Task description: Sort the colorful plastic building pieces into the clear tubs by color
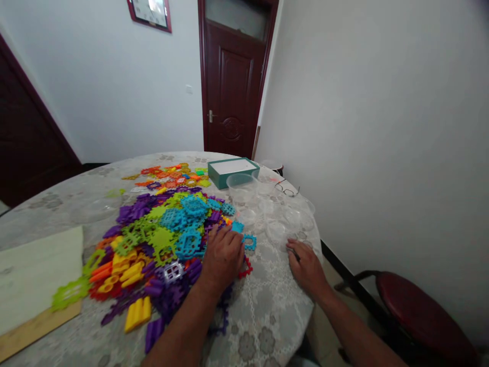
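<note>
My left hand is bent over the right side of a heap of plastic building pieces. Its fingers curl down among the pieces, and whatever is under them is hidden. Beside it lie a blue toothed frame piece and a red piece, partly covered by the hand. A silver window-shaped piece is to its left. My right hand rests near the table's right edge, with a gap between thumb and fingers. Its fingertips are close to a clear plastic bowl; whether they touch it I cannot tell.
Several clear plastic containers stand on the right, near a green box and eyeglasses. More small pieces lie at the back. A pale board is on the left. A red stool stands beyond the table edge.
</note>
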Available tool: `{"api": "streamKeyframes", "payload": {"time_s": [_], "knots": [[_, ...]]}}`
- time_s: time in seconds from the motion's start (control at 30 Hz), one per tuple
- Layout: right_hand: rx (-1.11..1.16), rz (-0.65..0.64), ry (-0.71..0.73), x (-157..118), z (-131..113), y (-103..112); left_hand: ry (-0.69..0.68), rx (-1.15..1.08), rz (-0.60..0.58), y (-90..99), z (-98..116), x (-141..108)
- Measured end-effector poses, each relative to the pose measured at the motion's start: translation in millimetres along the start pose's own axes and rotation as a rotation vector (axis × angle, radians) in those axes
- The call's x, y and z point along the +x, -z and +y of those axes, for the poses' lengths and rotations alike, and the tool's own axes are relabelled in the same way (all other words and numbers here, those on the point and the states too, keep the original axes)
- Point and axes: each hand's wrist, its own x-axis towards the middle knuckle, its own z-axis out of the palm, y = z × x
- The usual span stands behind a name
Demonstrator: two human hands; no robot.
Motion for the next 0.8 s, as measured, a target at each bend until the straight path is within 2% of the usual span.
{"api": "streamKeyframes", "payload": {"time_s": [0.4, 0.8], "knots": [[-0.035, -0.09, 0.003, 1.4, -1.0, 8.2, 0.14, 0.004, 0.069, 14.0, -22.9, 0.6], [0.03, -0.15, 0.005, 0.9, 0.6, 12.5, 0.125, 0.07, 0.022, 18.2, -17.5, -1.1]]}}
